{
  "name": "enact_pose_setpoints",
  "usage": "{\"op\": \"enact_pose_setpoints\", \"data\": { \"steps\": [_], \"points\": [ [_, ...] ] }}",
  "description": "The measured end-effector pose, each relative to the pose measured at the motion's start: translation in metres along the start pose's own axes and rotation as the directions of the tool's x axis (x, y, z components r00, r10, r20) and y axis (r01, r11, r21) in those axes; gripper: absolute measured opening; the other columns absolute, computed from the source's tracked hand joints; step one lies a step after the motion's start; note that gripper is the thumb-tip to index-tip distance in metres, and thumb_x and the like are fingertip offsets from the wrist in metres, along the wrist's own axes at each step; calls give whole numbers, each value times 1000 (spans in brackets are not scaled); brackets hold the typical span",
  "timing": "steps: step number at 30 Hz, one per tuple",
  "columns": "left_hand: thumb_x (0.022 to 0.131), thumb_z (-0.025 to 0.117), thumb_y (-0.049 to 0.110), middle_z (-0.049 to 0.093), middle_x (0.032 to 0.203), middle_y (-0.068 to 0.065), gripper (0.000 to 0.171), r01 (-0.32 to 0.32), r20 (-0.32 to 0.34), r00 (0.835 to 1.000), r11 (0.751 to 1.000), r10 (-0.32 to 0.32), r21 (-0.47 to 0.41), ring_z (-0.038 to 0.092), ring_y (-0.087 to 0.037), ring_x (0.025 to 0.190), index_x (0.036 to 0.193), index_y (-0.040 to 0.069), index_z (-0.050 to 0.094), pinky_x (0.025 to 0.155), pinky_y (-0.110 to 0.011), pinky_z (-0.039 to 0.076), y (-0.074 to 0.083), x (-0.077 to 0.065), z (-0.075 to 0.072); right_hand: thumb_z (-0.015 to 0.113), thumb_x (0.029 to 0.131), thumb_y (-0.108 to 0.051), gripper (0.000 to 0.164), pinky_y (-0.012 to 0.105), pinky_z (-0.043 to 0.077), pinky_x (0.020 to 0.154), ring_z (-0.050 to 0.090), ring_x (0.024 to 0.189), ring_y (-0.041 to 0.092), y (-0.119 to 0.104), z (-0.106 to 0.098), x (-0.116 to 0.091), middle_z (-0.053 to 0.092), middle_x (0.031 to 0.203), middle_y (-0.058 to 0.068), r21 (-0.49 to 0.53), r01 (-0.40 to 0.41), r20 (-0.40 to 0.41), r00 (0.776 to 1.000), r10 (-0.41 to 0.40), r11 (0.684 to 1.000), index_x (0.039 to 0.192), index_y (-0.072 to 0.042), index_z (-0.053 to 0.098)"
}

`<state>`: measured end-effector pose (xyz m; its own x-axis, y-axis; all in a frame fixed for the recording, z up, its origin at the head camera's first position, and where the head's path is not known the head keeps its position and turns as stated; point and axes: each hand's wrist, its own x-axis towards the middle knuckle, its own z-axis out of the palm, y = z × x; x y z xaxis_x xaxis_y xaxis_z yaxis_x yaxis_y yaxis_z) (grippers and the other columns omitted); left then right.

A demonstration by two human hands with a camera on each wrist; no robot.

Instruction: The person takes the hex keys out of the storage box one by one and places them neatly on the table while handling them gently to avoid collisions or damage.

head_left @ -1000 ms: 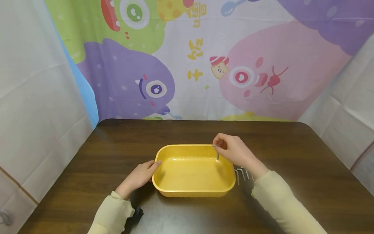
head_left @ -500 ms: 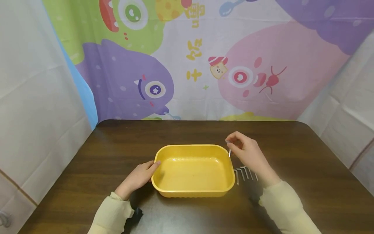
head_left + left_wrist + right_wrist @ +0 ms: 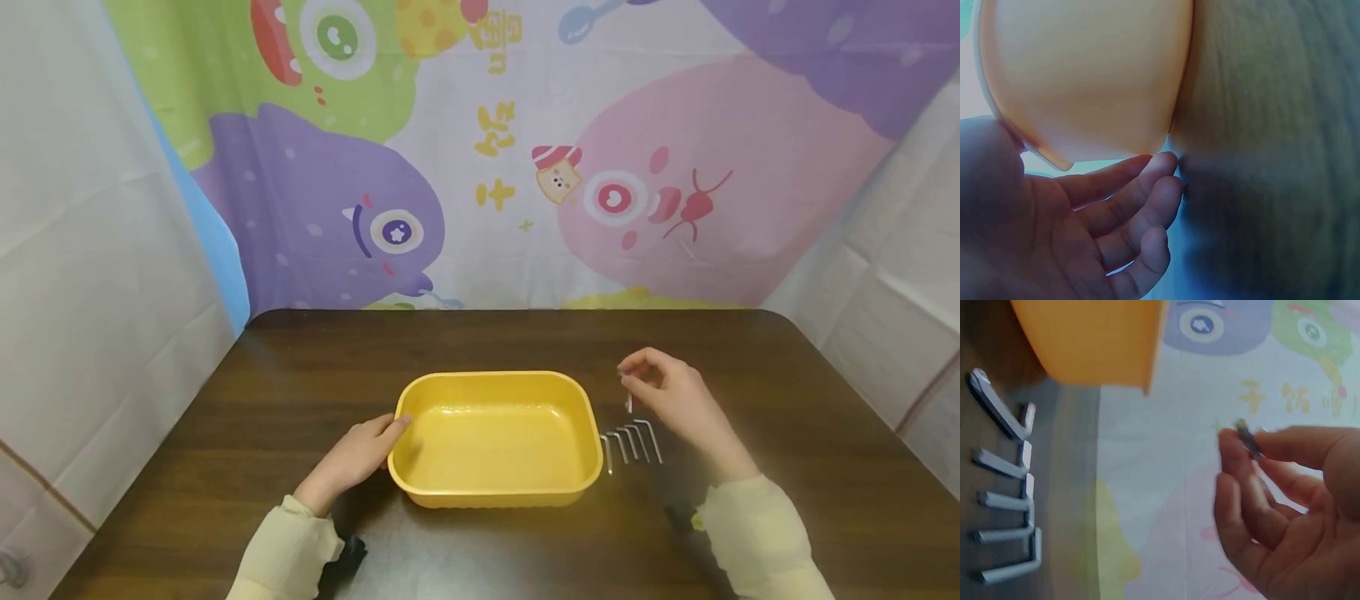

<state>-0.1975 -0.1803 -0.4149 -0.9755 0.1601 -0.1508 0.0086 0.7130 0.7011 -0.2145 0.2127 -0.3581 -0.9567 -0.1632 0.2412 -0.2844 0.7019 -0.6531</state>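
A yellow plastic basin [image 3: 495, 498] stands on the dark wooden table. At its left end my left hand [image 3: 352, 458] grips the rim, thumb over the edge and fingers along the outer wall [image 3: 1085, 81]. To the right of the basin, raised above the table, my right hand [image 3: 678, 408] pinches an L-shaped metal hex key [image 3: 630, 402] between thumb and fingertips; its long arm hangs down. In the right wrist view the held key [image 3: 1248, 439] shows as a short dark piece. Below that hand lie several more hex keys [image 3: 651, 442] in a row beside the basin.
The table [image 3: 480, 550] has a rounded back edge against a cartoon-printed curtain [image 3: 495, 250]. White cloth panels [image 3: 97, 250] stand at both sides. A black object [image 3: 352, 552] shows beside the left sleeve.
My right hand has moved right, from over the basin's back right corner to beside it, still pinching the hex key. The row of keys has come into fuller view. My left hand has stayed put.
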Motion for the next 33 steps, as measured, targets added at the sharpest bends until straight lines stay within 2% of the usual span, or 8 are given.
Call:
{"op": "enact_pose_setpoints", "data": {
  "steps": [5,11,19,27,33],
  "points": [
    [95,36,46,50,64,-3,44,3,1,1000,1000,-3,-7,47,-15,59,100,8,57,59,-27,37,1,1,-1,62,85,-16,14,29,45,61,57,64,14,8,-8,1,61,78,3,-51,-26,79,996,30,998,97,-8,60],
    [95,35,49,51,65,-2,47,-5,3,1000,1000,5,-1,48,-15,61,103,8,57,60,-27,37,2,1,-2,62,84,-15,16,30,42,60,58,66,15,20,-16,0,62,78,3,-85,-79,166,982,92,993,95,-3,58],
    [94,34,51,51,64,-2,50,-6,5,1000,1000,6,4,47,-14,60,104,8,57,60,-27,37,1,1,-1,61,83,-12,10,30,41,59,57,63,14,42,-18,-1,61,71,3,-168,-151,226,956,188,974,86,-2,59],
    [94,35,52,50,63,-2,49,-8,3,1000,1000,8,-2,47,-14,59,104,9,58,60,-27,36,-1,0,0,60,82,-11,11,32,42,60,57,65,16,60,-11,-3,60,72,5,-155,-228,277,924,264,961,86,-1,59],
    [94,34,53,54,68,-1,53,-13,3,1000,1000,13,-1,51,-12,64,109,8,58,63,-28,40,-1,0,-1,59,81,-9,11,33,43,61,56,65,16,72,-7,-3,60,73,6,-148,-239,292,917,273,960,86,1,59]
  ]
}}
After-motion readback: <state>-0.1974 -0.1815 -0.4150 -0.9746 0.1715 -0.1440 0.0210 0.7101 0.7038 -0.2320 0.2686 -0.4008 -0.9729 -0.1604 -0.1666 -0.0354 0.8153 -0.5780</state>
